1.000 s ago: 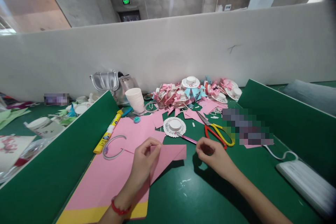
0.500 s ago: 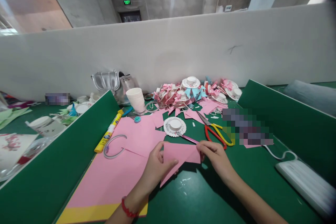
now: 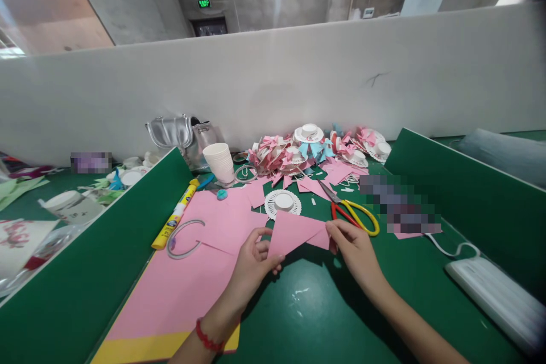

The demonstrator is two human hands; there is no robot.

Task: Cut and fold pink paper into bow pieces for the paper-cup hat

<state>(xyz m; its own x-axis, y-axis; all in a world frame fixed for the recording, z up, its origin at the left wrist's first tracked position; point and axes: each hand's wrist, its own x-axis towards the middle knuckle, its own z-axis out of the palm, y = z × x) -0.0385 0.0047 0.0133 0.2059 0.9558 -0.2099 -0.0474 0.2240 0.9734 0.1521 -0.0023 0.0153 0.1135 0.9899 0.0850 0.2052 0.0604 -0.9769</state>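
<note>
Pink paper (image 3: 294, 231) pinched at both ends, left hand (image 3: 251, 264) and right hand (image 3: 356, 250), fingers closed on it. Lifted off tabletop (image 3: 324, 318), clear of pink sheets (image 3: 179, 290), likely for easier handling.

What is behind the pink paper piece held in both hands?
Behind the pink paper piece, held by the left hand and right hand, sits a white paper doily. Its near edge is covered.
</note>
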